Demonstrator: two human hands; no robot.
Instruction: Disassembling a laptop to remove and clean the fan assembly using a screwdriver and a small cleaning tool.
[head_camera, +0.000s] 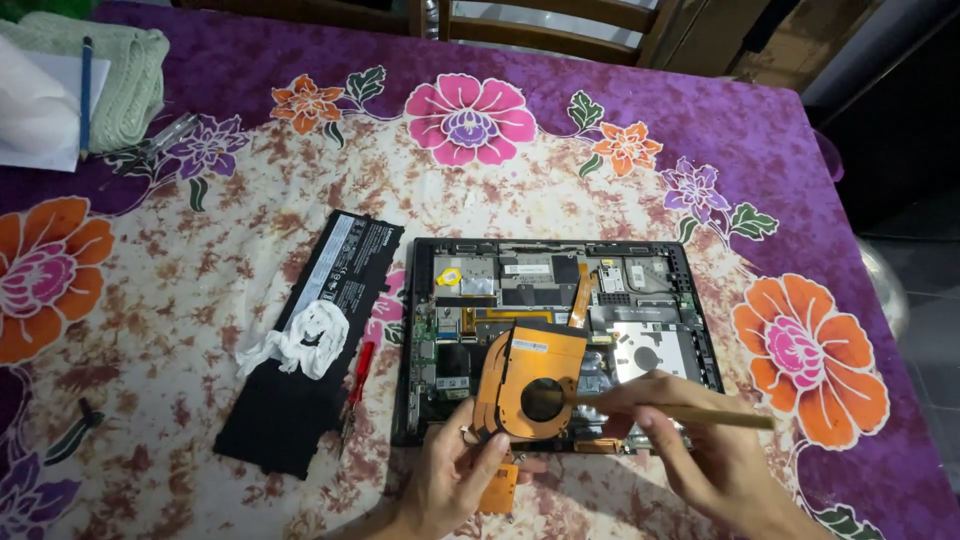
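On floral tablecloth (200, 330), open laptop (700, 300) is showing its boards; left hand (455, 480) is pinching fan (530, 385), right hand (700, 440) is gripping brush (720, 417).

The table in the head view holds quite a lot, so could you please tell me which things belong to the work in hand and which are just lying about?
In use:
- copper fan assembly, steadied by the left hand
- thin wooden stick, in the right hand, tip at the fan
- opened laptop

Lying about:
- black battery with white tissue
- red screwdriver
- blue pencil
- green cloth
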